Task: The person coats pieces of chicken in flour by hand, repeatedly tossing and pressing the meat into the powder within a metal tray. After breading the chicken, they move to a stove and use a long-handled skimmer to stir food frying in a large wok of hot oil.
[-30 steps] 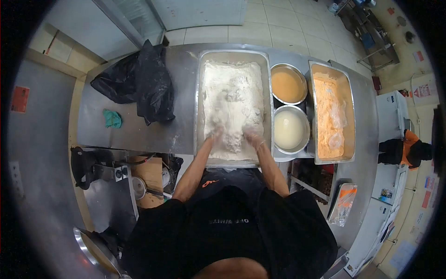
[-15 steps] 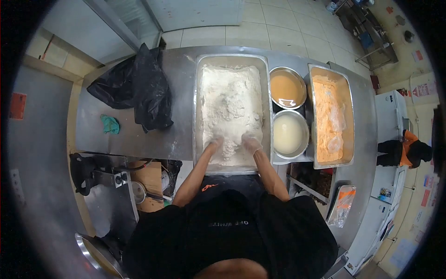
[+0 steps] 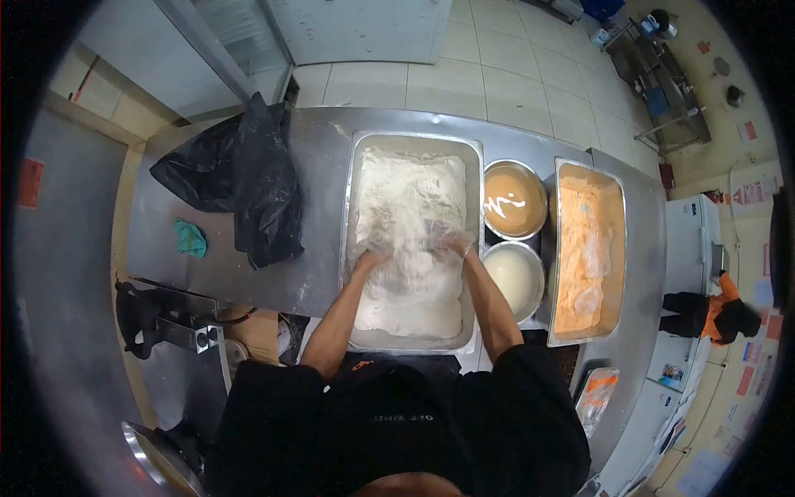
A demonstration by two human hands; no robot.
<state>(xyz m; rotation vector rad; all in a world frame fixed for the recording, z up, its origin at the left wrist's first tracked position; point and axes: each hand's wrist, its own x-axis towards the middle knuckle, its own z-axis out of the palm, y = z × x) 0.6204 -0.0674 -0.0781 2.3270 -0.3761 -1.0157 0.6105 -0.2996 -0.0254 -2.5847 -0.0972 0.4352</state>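
A deep steel pan [image 3: 354, 207] of white flour [image 3: 414, 178] stands in front of me. My left hand [image 3: 378, 247], in a clear plastic glove, is over the flour near the pan's left side, its fingers blurred into the white powder. Opposite it, my gloved right hand [image 3: 451, 238] reaches in from the right with fingers stretched toward the middle. Loose flour, smeared by motion, is between the two hands. The near part of the flour lies lower and smoother, and the far part is heaped and lumpy.
Right of the pan stand a bowl of orange-brown liquid [image 3: 515, 203], a bowl of pale liquid [image 3: 513, 277] and a pan of orange powder [image 3: 580, 282]. A black plastic bag [image 3: 265, 190] and green cloth [image 3: 190, 238] lie left. A person in orange and black [image 3: 719, 315] stands far right.
Both hands have moved away from me, from the pan's near end to its middle, stirring up flour between them. The whole view has tipped slightly, so the table sits lower.
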